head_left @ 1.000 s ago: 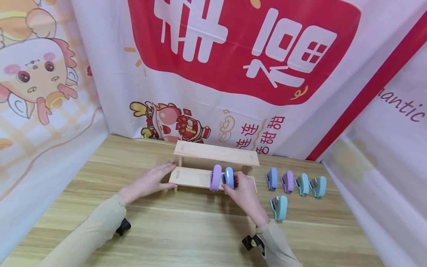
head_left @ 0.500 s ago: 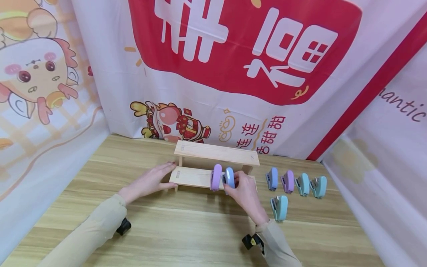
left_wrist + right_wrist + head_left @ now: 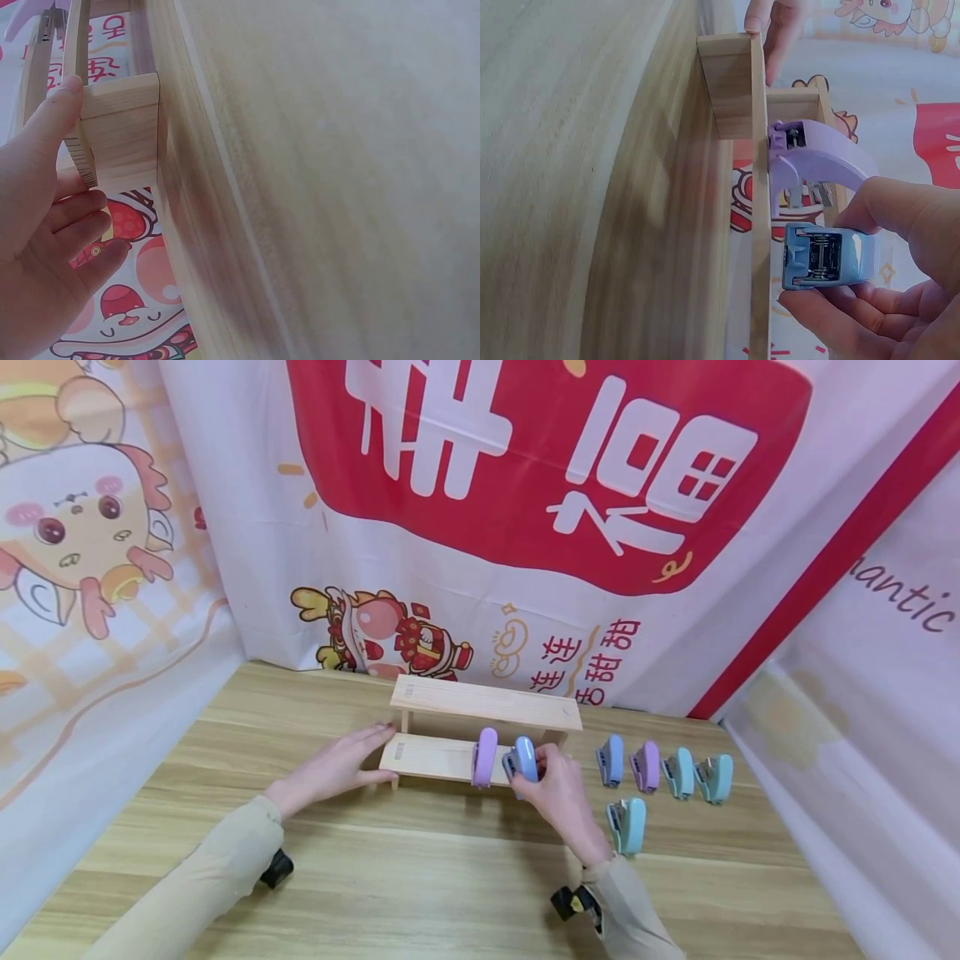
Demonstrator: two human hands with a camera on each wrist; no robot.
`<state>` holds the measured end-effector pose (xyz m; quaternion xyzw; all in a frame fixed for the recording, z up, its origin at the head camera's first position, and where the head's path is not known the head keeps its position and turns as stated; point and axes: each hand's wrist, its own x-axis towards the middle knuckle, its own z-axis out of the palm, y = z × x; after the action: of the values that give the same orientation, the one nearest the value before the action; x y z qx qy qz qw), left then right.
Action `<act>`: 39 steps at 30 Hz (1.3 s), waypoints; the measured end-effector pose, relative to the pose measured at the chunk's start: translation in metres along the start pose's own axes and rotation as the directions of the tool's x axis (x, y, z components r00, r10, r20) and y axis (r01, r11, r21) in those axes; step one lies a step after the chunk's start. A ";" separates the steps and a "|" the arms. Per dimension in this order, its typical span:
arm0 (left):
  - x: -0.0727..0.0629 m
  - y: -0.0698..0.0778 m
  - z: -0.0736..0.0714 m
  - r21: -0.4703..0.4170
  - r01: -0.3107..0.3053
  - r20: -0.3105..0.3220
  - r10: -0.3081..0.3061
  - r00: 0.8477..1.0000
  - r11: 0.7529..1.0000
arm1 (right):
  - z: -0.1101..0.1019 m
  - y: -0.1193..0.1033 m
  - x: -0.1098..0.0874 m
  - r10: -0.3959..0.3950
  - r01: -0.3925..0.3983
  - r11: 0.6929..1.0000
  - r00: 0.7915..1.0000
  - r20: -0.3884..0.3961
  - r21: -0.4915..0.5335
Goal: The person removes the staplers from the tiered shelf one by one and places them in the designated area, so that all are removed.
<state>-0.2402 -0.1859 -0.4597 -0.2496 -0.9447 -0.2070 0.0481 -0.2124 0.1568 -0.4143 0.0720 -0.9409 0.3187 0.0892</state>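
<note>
A two-tier wooden shelf (image 3: 431, 757) stands on the table. My left hand (image 3: 341, 768) holds the left end of its lower board, and the left wrist view shows the thumb (image 3: 56, 109) on one side and fingers on the other. A purple stapler (image 3: 485, 758) sits on the lower board. Just right of it, my right hand (image 3: 558, 789) pinches a blue stapler (image 3: 523, 758) between thumb and fingers. In the right wrist view the blue stapler (image 3: 829, 257) is over the board, slightly apart from the purple one; whether it touches the wood I cannot tell.
Right of the shelf, a blue stapler (image 3: 613, 761), a purple stapler (image 3: 646, 767) and two teal staplers (image 3: 681, 774) stand in a row on the table (image 3: 420, 885). Another teal stapler (image 3: 628, 827) stands nearer. Printed curtains (image 3: 247, 527) hang behind and at both sides.
My right hand has shifted slightly right with the blue stapler, which now leans a little and has a wider gap to the purple one. The left hand keeps its place.
</note>
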 end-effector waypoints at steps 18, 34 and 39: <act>-0.001 -0.001 0.001 0.009 -0.010 -0.005 0.010 1.000 1.000 | -0.035 0.026 -0.011 0.028 -0.031 0.998 0.998 -0.065 -0.054; 0.000 -0.003 0.003 0.003 0.000 -0.004 0.000 1.000 1.000 | -0.068 0.052 -0.023 0.099 -0.115 0.986 0.987 -0.129 -0.118; 0.000 -0.002 0.002 -0.005 -0.002 -0.003 0.002 1.000 1.000 | -0.080 0.063 -0.028 0.153 -0.171 0.974 0.980 -0.125 -0.146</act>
<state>-0.2411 -0.1870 -0.4625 -0.2503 -0.9439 -0.2098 0.0490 -0.1871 0.2576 -0.3944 -0.0303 -0.9591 0.2540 0.1211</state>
